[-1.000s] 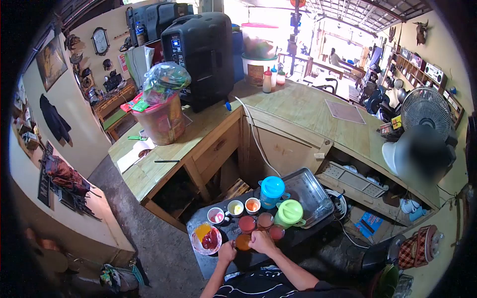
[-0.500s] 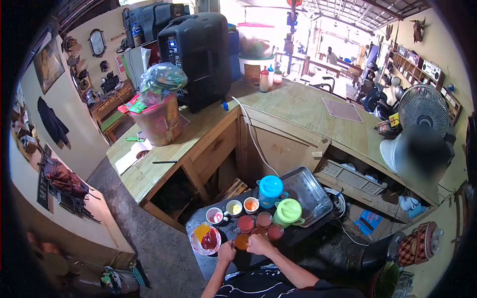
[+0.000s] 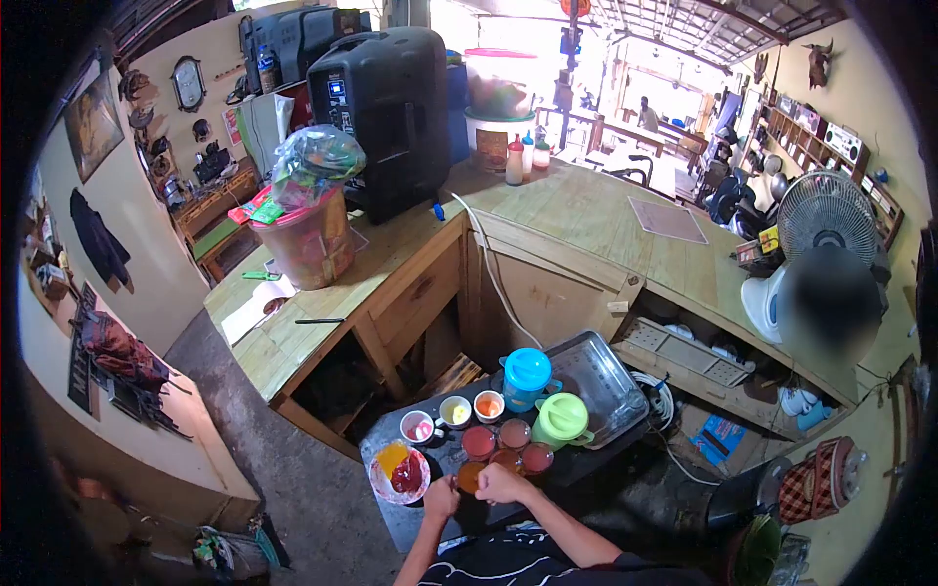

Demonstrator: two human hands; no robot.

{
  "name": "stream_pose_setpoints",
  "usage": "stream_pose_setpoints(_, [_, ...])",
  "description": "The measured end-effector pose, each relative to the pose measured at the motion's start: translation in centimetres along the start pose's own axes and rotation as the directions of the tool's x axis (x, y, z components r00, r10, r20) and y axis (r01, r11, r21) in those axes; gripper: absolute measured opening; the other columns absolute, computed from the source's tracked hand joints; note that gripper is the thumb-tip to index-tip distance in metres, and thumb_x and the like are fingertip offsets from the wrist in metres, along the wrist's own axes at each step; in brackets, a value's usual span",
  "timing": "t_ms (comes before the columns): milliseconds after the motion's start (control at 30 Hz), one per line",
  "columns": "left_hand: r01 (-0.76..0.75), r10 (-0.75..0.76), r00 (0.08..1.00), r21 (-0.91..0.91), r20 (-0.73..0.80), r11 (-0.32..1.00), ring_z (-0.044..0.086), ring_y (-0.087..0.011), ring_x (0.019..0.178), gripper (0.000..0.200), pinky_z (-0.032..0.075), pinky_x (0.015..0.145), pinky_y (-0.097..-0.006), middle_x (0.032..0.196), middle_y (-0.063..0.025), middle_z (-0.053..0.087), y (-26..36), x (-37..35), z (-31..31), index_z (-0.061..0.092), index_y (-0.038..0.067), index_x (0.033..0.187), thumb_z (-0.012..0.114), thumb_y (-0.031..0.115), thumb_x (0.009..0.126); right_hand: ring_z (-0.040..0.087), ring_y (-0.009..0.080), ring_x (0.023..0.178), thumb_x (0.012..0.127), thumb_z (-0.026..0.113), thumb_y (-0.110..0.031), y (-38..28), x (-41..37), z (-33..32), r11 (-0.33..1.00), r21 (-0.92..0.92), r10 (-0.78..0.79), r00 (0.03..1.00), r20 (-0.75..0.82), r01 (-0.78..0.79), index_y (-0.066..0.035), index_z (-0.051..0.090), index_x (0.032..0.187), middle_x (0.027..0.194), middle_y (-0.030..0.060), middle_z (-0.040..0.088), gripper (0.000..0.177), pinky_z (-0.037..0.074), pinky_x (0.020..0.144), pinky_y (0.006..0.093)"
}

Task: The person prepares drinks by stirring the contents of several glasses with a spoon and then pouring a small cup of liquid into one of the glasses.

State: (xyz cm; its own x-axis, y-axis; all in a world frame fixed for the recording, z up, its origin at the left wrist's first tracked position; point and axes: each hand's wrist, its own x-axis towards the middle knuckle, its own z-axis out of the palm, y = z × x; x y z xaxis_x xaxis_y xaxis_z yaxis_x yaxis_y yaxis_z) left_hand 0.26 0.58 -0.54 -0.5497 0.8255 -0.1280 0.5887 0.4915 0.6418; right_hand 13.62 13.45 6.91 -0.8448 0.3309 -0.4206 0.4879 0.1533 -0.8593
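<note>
On the dark low table (image 3: 391, 518), my left hand (image 3: 442, 496) is closed at the left side of a glass of orange-brown drink (image 3: 470, 477). My right hand (image 3: 502, 483) is a fist at the glass's right side; anything inside it is hidden. Glasses of reddish drink (image 3: 479, 442) stand just beyond. Behind them are white cups (image 3: 418, 426) with pink, yellow and orange contents. A plate (image 3: 414, 494) with yellow and red food lies left of my left hand. A blue lidded pitcher (image 3: 528, 376) and a green one (image 3: 563, 420) stand at the right.
A metal tray (image 3: 625, 415) lies behind the pitchers. The wooden counter (image 3: 567, 210) holds a black speaker (image 3: 391, 127), a pink-rimmed bucket (image 3: 311, 244) and squeeze bottles (image 3: 515, 161). Open shelves are under the counter, a fan (image 3: 828, 220) is at right, and a person (image 3: 648, 115) is far off.
The whole view has shifted slightly. My right hand has turned a little, still in a fist by the glass; my left hand stays at its side.
</note>
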Motion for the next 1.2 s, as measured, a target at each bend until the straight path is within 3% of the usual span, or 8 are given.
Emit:
stream_pose_setpoints(100, [0.017,-0.017,1.0,0.012,0.008,1.0,0.06,-0.0431,0.079,0.022,0.045,0.069,-0.0517,0.08,-0.0237,0.062,0.0,0.2,0.0,0.06,0.003,0.084,0.047,0.02,0.088,0.063,0.0228,0.054,0.069,0.068,-0.017,-0.7,-0.1,0.5,0.984,0.18,0.015,0.989,-0.15,0.013,0.0,0.057,0.06,0.058,0.0128,0.062,0.022,0.049,0.053,0.0374])
stream_pose_setpoints(233, [0.022,-0.022,1.0,0.005,0.018,1.0,0.059,-0.0429,0.08,0.022,0.045,0.069,-0.0518,0.081,-0.0237,0.062,-0.1,0.1,-0.1,0.06,0.004,0.085,0.046,0.021,0.089,0.064,0.0215,0.055,0.069,0.068,-0.016,-1.5,-0.6,-0.2,0.883,-0.467,-0.171,0.901,-0.399,-0.039,0.0,0.057,0.063,0.059,0.0116,0.063,0.02,0.049,0.053,0.0365])
stream_pose_setpoints(433, [0.025,-0.025,1.0,0.004,0.008,1.0,0.06,-0.0422,0.081,0.021,0.045,0.068,-0.0512,0.082,-0.023,0.062,-0.3,0.1,0.1,0.06,0.005,0.086,0.047,0.021,0.088,0.065,0.0258,0.057,0.069,0.068,-0.017,-0.4,0.1,1.1,1.0,0.004,0.007,1.0,-0.01,-0.007,-0.001,0.059,0.064,0.06,0.0148,0.062,0.019,0.05,0.055,0.038])
stream_pose_setpoints(533, [0.041,-0.041,0.999,0.009,0.008,0.999,0.06,-0.042,0.08,0.021,0.045,0.068,-0.0509,0.081,-0.023,0.062,0.0,0.0,-0.2,0.06,0.005,0.086,0.047,0.021,0.087,0.065,0.0287,0.061,0.069,0.069,-0.018,-0.9,0.1,1.0,1.0,0.019,-0.011,0.962,-0.273,0.017,-0.002,0.06,0.065,0.063,0.0156,0.063,0.018,0.05,0.058,0.04])
stream_pose_setpoints(767, [0.003,-0.003,1.0,-0.019,0.013,1.0,0.059,-0.0434,0.08,0.022,0.045,0.069,-0.0517,0.081,-0.0246,0.061,-0.4,0.0,0.0,0.06,0.003,0.087,0.048,0.021,0.088,0.066,0.0306,0.069,0.068,0.071,-0.019,-1.0,-0.6,0.1,0.908,-0.418,-0.066,0.979,-0.194,-0.021,-0.003,0.061,0.067,0.067,0.0143,0.065,0.019,0.05,0.062,0.0436])
stream_pose_setpoints(967, [-0.006,0.005,1.0,-0.016,-0.014,1.0,0.059,-0.043,0.077,0.022,0.044,0.067,-0.0523,0.079,-0.0246,0.061,-0.7,0.1,0.3,0.06,0.004,0.083,0.048,0.022,0.088,0.065,0.0276,0.059,0.068,0.071,-0.015,-1.4,-0.5,1.1,0.986,0.161,0.067,0.978,-0.2,-0.034,-0.002,0.061,0.064,0.063,0.0136,0.064,0.017,0.051,0.055,0.0394])
stream_pose_setpoints(1067, [-0.004,0.004,1.0,-0.007,-0.01,1.0,0.059,-0.0431,0.077,0.023,0.044,0.067,-0.0521,0.079,-0.0234,0.061,-0.3,0.0,0.1,0.06,0.004,0.084,0.046,0.021,0.089,0.063,0.0183,0.052,0.07,0.069,-0.01,-1.5,-0.4,0.8,0.889,-0.454,-0.179,0.863,-0.473,-0.065,-0.001,0.058,0.061,0.058,0.0104,0.062,0.016,0.049,0.049,0.0318])
stream_pose_setpoints(1200, [0.0,0.0,1.0,-0.023,-0.018,1.0,0.059,-0.0428,0.077,0.022,0.045,0.067,-0.0517,0.079,-0.0224,0.061,-0.2,0.0,0.0,0.059,0.004,0.083,0.046,0.021,0.089,0.064,0.021,0.055,0.068,0.07,-0.012,0.3,0.3,0.8,0.926,-0.375,-0.054,0.97,-0.239,-0.041,-0.001,0.059,0.06,0.059,0.0126,0.062,0.018,0.049,0.05,0.0341])
